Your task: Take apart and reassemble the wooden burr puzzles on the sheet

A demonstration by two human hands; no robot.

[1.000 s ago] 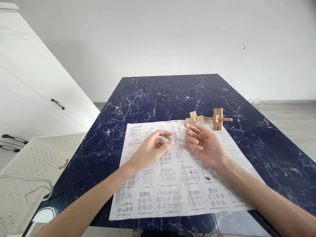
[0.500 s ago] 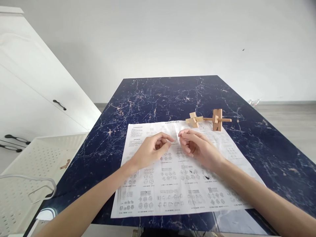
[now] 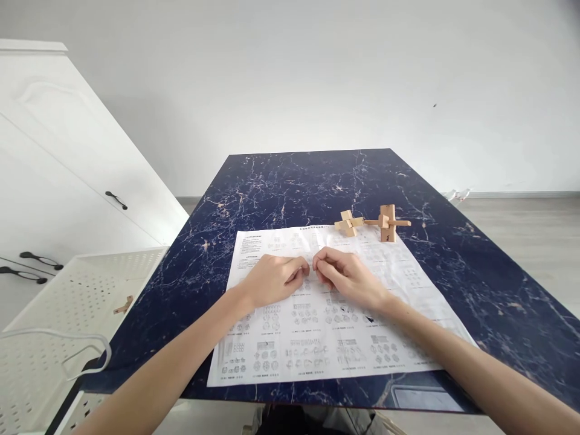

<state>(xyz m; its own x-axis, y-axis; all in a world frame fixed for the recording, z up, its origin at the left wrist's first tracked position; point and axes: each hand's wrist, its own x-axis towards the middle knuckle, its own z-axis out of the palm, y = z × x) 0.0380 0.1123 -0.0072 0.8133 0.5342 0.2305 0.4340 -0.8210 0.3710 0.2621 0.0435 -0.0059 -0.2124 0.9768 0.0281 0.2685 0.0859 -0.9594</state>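
Note:
A large printed instruction sheet point(image 3: 272, 377), covered in small diagrams, lies on the dark blue marble-patterned table. Over its upper middle my left hand point(image 3: 276, 279) is closed, thumb and fingers pressed together. My right hand point(image 3: 344, 277) faces it from the right, also closed with its fingers curled in. A narrow gap separates the two hands. Whatever their fingertips hold, if anything, is too small or hidden to make out. Just beyond the right hand, a pale wooden interlocking puzzle point(image 3: 348, 223) touches or nearly touches a second wooden cross-shaped puzzle point(image 3: 388, 223).
To the left stands a white perforated cart tray point(image 3: 86, 302) with a small wooden piece point(image 3: 123, 305) in it and a white handle loop. A white cabinet point(image 3: 81, 157) with black handles rises behind it. The blue table point(image 3: 299, 181) ends before a white wall.
Both hands have closed, their fingers curling together, and they have come slightly nearer each other over the sheet. The camera view has shifted a little; the wooden puzzles stay in place.

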